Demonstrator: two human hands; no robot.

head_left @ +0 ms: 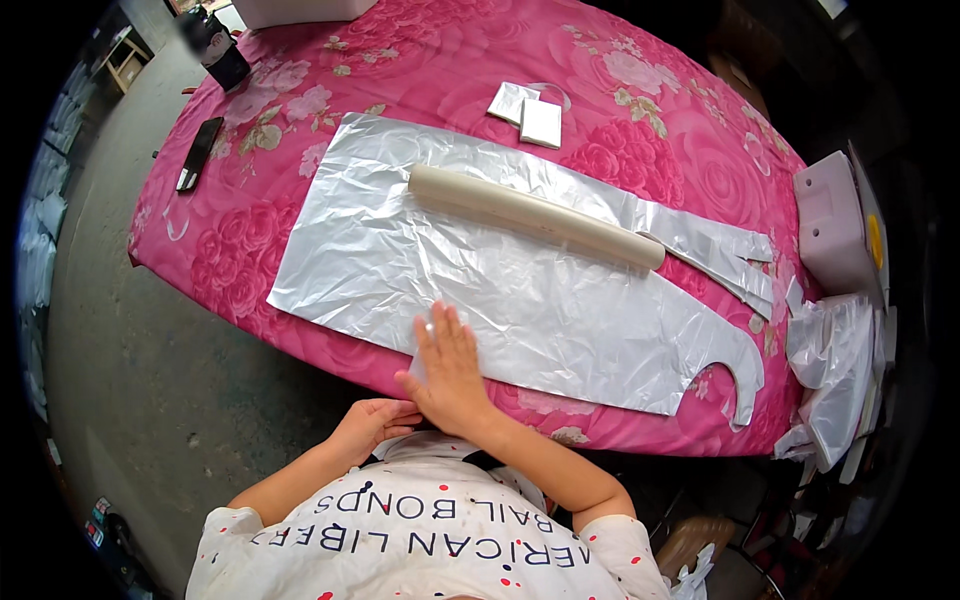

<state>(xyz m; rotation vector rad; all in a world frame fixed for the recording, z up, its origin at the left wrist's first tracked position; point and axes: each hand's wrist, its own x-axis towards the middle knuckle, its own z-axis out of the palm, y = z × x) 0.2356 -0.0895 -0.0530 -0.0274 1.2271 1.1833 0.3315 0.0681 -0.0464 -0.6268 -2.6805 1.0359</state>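
Pressing flat with the right hand (455,375), fingers spread, should steady the silver sheet (530,310); beige tube (535,215) at its one o'clock, left hand (374,428) at eight, grip unclear.

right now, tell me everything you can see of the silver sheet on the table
The silver sheet looks like thin plastic or foil, shiny and crinkled. It lies spread out on the pink floral tablecloth, its left edge fairly straight, its right side divided into two strips: a curved, hooked one nearer the person and a slit one farther away. A pale tube rests roughly lengthwise on top. The right hand is palm-down at the near edge; how firmly it presses is unclear.
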